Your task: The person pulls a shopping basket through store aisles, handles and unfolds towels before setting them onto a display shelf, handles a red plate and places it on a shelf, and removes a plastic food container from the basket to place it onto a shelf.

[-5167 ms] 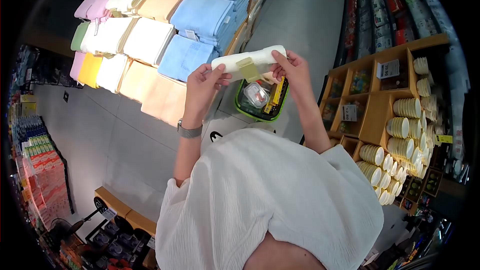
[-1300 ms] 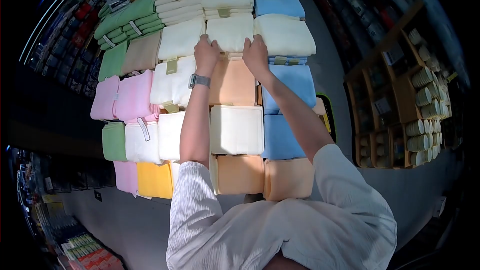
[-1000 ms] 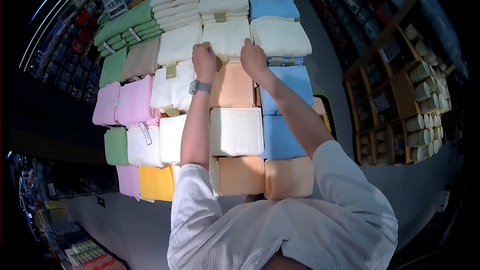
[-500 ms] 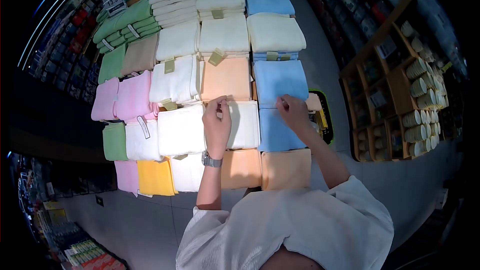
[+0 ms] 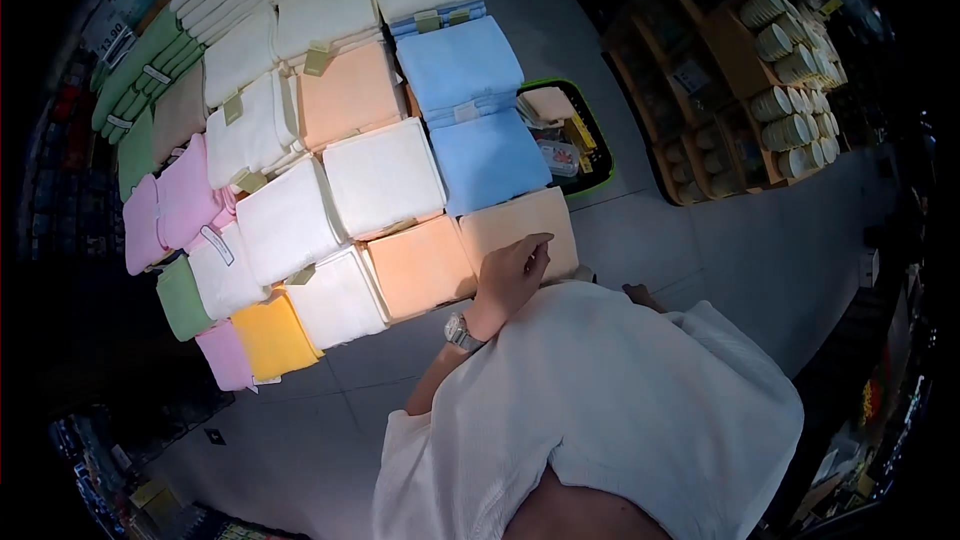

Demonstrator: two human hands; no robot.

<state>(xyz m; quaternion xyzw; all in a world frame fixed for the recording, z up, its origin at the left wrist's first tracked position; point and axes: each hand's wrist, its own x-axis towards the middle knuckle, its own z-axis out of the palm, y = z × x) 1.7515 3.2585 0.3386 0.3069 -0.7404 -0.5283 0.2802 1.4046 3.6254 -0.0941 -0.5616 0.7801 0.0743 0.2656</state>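
Observation:
My left hand (image 5: 515, 270), with a grey watch (image 5: 461, 332) at the wrist, is over the beige-peach folded towel (image 5: 515, 220) at the near right corner of the display. Its fingers are curled in and nothing shows between them; whether it touches the cloth I cannot tell. My right hand (image 5: 642, 296) is low beside my body, mostly hidden behind my shirt, its fingers not clear. Left of the beige-peach towel lies a brighter peach towel (image 5: 422, 265). Blue folded towels (image 5: 490, 160) and a white one (image 5: 383, 177) lie just beyond.
White, pink (image 5: 187, 192), green (image 5: 183, 298) and yellow (image 5: 272, 337) towels fill the display. A black basket with a green rim (image 5: 607, 165) stands on the floor (image 5: 660, 250) at its right side. A wooden shelf unit (image 5: 650, 130) with stacked cups is farther right.
My view has turned, so the towels now sit farther left and tilted. Both hands have drawn back toward my body, the left from the white towels, the right from the blue ones.

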